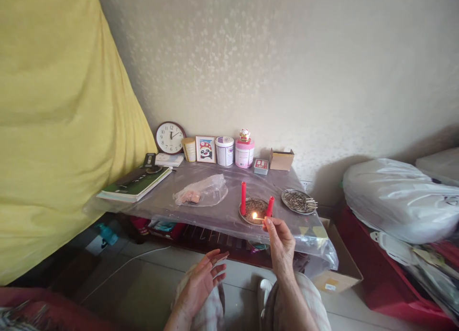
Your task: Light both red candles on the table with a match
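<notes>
My right hand (281, 245) pinches a burning match (259, 218) between thumb and fingertips, its flame at the left end. The flame is over the near part of a round metal plate (246, 221) with dark grains or bits in it. On this plate a taller red candle (243, 199) stands upright at the left; a shorter red candle (270, 207) leans slightly at the right. Neither candle shows a flame. Lower left, in front of the table edge, my left hand (201, 282) holds a small flat brownish thing, apparently a matchbox (221, 257), its fingers loosely curled.
Right of the candles lies a second plate (286, 206) of dark burnt sticks and several pale ones. A crumpled plastic bag (211, 187) is left of them. Behind stand a clock (170, 138), tubs (224, 152) and a cardboard box (281, 159). Yellow cloth (64, 130) hangs at left.
</notes>
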The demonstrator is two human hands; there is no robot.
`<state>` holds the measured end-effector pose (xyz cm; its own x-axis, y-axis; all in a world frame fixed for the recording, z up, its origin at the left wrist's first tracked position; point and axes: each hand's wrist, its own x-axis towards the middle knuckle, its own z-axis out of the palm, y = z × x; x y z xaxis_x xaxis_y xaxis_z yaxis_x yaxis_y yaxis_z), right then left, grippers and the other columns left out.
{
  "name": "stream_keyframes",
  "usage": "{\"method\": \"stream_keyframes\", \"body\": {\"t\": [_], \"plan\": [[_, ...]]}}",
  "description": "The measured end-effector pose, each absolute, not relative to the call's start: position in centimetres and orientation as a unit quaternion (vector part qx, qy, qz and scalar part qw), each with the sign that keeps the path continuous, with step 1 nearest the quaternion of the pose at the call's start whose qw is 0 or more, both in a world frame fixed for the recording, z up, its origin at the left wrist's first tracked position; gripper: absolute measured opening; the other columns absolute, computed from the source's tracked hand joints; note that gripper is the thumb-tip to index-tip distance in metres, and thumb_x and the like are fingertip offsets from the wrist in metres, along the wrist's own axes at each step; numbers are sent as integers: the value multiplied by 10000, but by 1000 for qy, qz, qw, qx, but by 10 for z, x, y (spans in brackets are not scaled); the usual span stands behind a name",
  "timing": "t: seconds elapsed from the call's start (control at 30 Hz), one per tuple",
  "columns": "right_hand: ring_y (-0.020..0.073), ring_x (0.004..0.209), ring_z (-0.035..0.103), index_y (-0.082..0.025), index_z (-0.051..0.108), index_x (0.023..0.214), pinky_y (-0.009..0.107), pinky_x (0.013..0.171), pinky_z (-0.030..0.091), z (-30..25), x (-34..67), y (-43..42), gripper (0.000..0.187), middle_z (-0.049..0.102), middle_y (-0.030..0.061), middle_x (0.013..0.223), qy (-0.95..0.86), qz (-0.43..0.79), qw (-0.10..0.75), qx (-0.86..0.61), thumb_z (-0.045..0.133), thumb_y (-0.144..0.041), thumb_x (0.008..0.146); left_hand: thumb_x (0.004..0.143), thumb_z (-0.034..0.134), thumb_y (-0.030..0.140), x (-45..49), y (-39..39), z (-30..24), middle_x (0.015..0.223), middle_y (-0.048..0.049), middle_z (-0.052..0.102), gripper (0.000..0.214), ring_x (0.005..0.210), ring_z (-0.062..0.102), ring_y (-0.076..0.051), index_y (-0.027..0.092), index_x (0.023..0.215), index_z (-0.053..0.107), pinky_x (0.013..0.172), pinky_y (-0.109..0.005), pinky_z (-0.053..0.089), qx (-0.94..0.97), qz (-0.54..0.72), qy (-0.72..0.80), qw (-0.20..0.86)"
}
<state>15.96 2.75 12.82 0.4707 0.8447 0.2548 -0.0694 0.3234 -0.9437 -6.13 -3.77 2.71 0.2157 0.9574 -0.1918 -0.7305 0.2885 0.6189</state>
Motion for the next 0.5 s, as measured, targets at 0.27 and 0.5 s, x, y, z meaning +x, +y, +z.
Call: {"method": "stream_keyframes", "body": {"t": [0.27, 0.5], "plan": [[191, 652, 672, -207, 762, 754, 347, 692, 574, 134, 161, 33, 479, 747, 20, 700, -371, 369, 718, -459, 917, -650, 658, 806, 877, 358, -61, -38, 25, 1278, -107, 833, 362, 986, 751, -224, 258, 1149, 814, 898, -373, 554, 196, 562, 276, 755], [180, 669, 688, -212, 741, 727, 345, 710, 596, 140, 160, 38, 476, 761, 13, 735, -334, 411, 729, -433, 977, -596, 574, 782, 902, 382, -61, -38, 25, 1273, -87, 840, 386, 970, 752, -210, 271, 1142, 818, 887, -364, 563, 196, 562, 275, 755]]}}
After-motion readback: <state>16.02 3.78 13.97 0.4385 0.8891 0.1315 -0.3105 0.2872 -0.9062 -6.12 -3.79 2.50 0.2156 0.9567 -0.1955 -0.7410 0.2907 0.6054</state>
